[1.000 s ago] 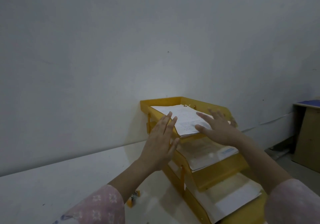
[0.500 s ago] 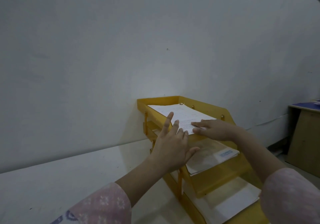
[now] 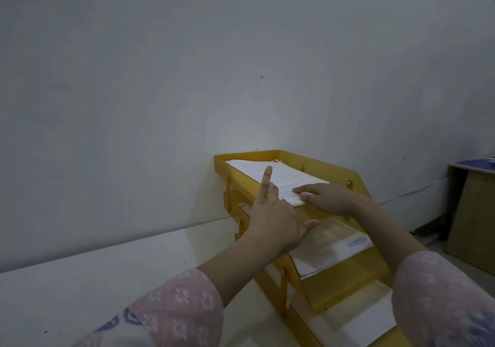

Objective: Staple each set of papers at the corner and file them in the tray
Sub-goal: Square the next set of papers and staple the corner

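A yellow three-tier tray (image 3: 246,157) stands on the white table against the wall. A white set of papers (image 3: 294,178) lies in its top tier. My left hand (image 3: 273,218) is at the front left corner of that tier. Its index finger points straight up over the sheet, the other fingers bend at the paper's near edge, and the thumb reaches under the front lip. My right hand (image 3: 329,196) rests on the paper's near right corner with its fingers laid flat on the sheet. No stapler is in view.
The middle tier holds papers in a clear sleeve (image 3: 332,242), and a white sheet (image 3: 369,325) lies in the bottom tier. The white table (image 3: 80,279) stretches to the left. A wooden desk (image 3: 474,212) stands at the far right, and the wall is close behind the tray.
Both hands have come closer together at the paper's near edge. My left hand went from flat fingers to a raised index finger with the others bent, and my right hand slid leftward.
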